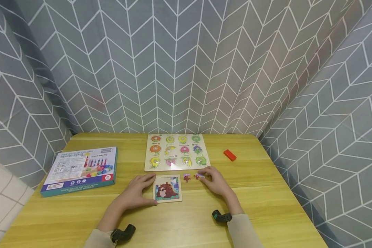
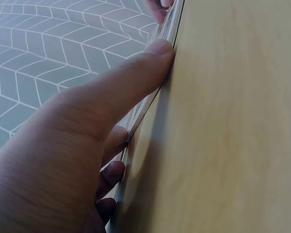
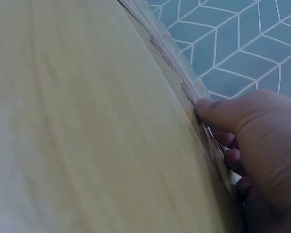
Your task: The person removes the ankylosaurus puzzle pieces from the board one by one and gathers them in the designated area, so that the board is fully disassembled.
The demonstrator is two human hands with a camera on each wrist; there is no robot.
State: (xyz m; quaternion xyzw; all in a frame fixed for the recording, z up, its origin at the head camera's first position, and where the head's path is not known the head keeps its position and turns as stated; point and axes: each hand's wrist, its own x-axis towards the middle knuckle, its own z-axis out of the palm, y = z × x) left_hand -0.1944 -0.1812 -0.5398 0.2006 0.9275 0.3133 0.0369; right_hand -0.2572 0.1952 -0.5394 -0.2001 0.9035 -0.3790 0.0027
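A small wooden jigsaw puzzle [image 1: 167, 188] with a brown animal picture lies flat on the table. My left hand [image 1: 135, 193] holds its left side, index finger at the far corner and thumb at the near one; the thumb [image 2: 140, 73] touches the edge in the left wrist view. Just right of the puzzle lies a loose brown and purple puzzle piece [image 1: 187, 177]. Beside that, my right hand [image 1: 216, 181] pinches a second puzzle piece [image 1: 198, 176] at the tabletop. In the right wrist view the right hand [image 3: 262, 141] hides most of the piece it holds.
Behind the puzzle lies a fruit peg board [image 1: 177, 168]. A boxed bead set [image 1: 80, 170] sits at the left, and a red block [image 1: 229, 155] at the back right. Patterned curtains [image 1: 173, 69] hang behind the wooden table [image 1: 186, 227].
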